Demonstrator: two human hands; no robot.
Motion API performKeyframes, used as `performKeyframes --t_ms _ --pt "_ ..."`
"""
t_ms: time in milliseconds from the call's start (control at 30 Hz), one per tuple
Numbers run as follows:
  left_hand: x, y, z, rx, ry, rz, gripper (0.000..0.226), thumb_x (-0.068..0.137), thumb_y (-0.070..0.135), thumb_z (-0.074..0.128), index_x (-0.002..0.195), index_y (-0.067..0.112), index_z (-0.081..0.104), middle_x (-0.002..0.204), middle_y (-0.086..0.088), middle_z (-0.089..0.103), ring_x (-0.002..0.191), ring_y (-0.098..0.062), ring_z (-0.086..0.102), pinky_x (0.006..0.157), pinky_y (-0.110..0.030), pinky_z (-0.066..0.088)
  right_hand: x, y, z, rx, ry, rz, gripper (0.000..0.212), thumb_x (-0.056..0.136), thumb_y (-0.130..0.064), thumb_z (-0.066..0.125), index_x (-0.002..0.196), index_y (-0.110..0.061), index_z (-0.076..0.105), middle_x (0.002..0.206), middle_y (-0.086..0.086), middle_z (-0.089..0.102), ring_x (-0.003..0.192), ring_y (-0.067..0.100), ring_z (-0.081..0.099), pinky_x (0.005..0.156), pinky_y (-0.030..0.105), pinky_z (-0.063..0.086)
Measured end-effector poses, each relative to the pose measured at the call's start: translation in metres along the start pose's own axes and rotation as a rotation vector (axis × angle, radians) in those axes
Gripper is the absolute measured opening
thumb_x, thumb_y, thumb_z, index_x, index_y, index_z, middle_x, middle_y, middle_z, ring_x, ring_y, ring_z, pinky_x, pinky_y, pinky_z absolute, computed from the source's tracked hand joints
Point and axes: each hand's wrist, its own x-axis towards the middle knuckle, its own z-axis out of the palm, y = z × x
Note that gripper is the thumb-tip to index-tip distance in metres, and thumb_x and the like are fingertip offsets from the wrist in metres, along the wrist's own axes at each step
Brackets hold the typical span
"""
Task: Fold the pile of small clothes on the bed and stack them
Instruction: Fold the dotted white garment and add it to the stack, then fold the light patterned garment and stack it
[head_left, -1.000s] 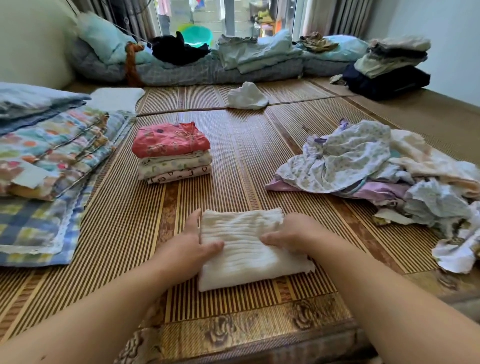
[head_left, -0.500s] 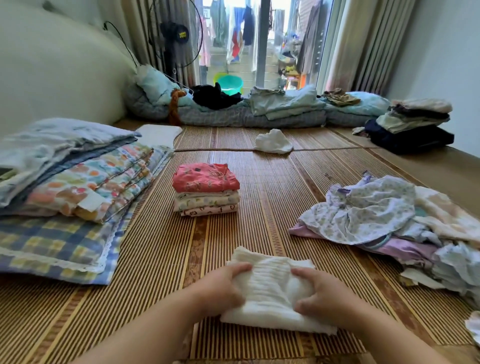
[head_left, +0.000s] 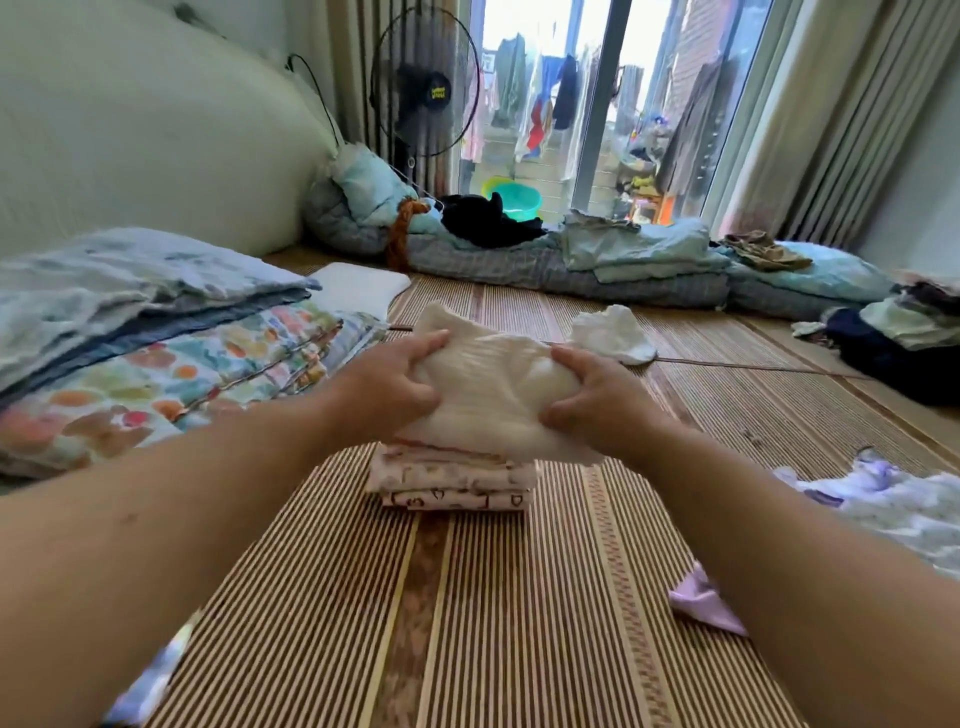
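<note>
The folded white cloth (head_left: 488, 384), gripped low on the striped mat (head_left: 519, 597) half a second ago, has been carried over the stack of folded clothes (head_left: 457, 478). It is held between the left hand (head_left: 384, 387) and the right hand (head_left: 597, 402), fingers curled round its side edges, with the stack just beneath.

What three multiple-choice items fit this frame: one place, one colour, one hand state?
1. Where is the folded cream ribbed cloth relative to the stack of folded patterned clothes?
A) beside it B) directly over it C) under it
2. What colour is the round plastic basin?
A) red B) green C) black
3. How do the left hand and right hand stand?
A) both grip the cloth B) only the left grips C) both empty

Answers: B, the stack's layers show just beneath the cloth; B, its rim is green; A, fingers curl over each end.
</note>
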Motion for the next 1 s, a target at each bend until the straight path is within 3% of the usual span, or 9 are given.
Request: performKeyframes --t_ms 100,200,267,333,433,533,633,767,1000 --pt "0.039 -0.028 -0.005 0.044 0.009 -0.055 0.070 0.086 0.011 0.057 0.148 0.033 0.033 0.126 -0.006 0.047 0.084 -0.011 0.054 0.063 -0.018 0.045 0.051 -0.001 0.028 -0.002 -0.033 0.010 0.077 0.077 -0.007 0.066 0.146 -0.027 0.037 0.132 0.006 0.048 0.112 0.025 0.054 0.097 0.041 0.049" --pt "0.064 -0.062 0.006 0.122 -0.019 -0.150 0.074 0.082 0.017 0.057 0.149 0.032 0.031 0.142 -0.009 0.042 0.104 -0.019 0.052 0.077 -0.024 0.047 0.092 0.012 0.054 -0.103 -0.109 -0.009 0.077 0.082 -0.011 0.065 0.149 -0.026 0.029 0.144 0.006 0.042 0.127 0.024 0.046 0.106 0.034 0.040" --pt "0.074 -0.082 0.017 0.249 -0.054 -0.244 0.079 0.074 0.032 0.058 0.148 0.039 0.029 0.149 -0.009 0.029 0.122 -0.027 0.044 0.099 -0.034 0.043 0.109 0.022 0.068 -0.167 -0.198 0.025 0.073 0.086 -0.016 0.060 0.149 -0.032 0.027 0.147 0.007 0.039 0.126 0.025 0.047 0.107 0.038 0.040" --pt "0.080 -0.095 0.026 0.319 -0.076 -0.327 0.080 0.071 0.043 0.056 0.146 0.044 0.028 0.153 -0.006 0.009 0.139 -0.036 0.022 0.114 -0.048 0.028 0.120 0.032 0.080 -0.252 -0.294 0.072 0.064 0.090 -0.028 0.054 0.148 -0.037 0.028 0.146 0.011 0.033 0.113 0.024 0.053 0.101 0.040 0.046" --pt "0.080 -0.100 0.036 0.379 -0.128 -0.322 0.085 0.070 0.051 0.048 0.150 0.036 0.024 0.160 -0.001 0.005 0.145 -0.034 0.006 0.117 -0.050 0.012 0.126 0.040 0.087 -0.353 -0.357 0.098 0.064 0.089 -0.041 0.049 0.148 -0.040 0.024 0.156 0.010 0.013 0.130 0.033 0.040 0.107 0.047 0.039" --pt "0.078 -0.099 0.036 0.426 -0.120 -0.287 0.093 0.060 0.053 0.039 0.149 0.027 0.027 0.156 -0.005 0.027 0.141 -0.029 0.023 0.114 -0.044 0.018 0.121 0.042 0.087 -0.329 -0.304 0.104 0.070 0.083 -0.045 0.052 0.147 -0.041 0.023 0.160 0.004 0.006 0.138 0.034 0.029 0.108 0.051 0.037" --pt "0.074 -0.096 0.030 0.415 -0.023 -0.328 0.092 0.061 0.057 0.044 0.147 0.036 0.022 0.157 -0.005 0.020 0.141 -0.034 0.017 0.112 -0.053 0.023 0.106 0.039 0.084 -0.355 -0.216 0.055 0.076 0.080 -0.051 0.054 0.148 -0.042 0.021 0.161 0.001 0.006 0.144 0.031 0.017 0.111 0.057 0.028" --pt "0.048 -0.039 0.038 0.408 0.045 -0.155 0.079 0.081 0.050 0.058 0.149 0.041 0.018 0.161 0.001 -0.012 0.146 -0.032 -0.010 0.116 -0.056 0.010 0.054 0.031 0.044 -0.409 -0.061 -0.033 0.080 0.083 -0.055 0.058 0.150 -0.038 0.017 0.161 0.002 0.005 0.146 0.027 0.013 0.114 0.056 0.023" --pt "-0.048 0.077 0.113 0.412 -0.099 0.294 0.071 0.087 0.046 0.058 0.148 0.041 0.022 0.161 0.004 -0.001 0.148 -0.021 -0.005 0.118 -0.044 0.008 -0.103 0.047 -0.029 -0.497 0.023 -0.035 0.080 0.083 -0.050 0.061 0.149 -0.035 0.018 0.160 0.004 0.006 0.145 0.025 0.018 0.114 0.050 0.026"
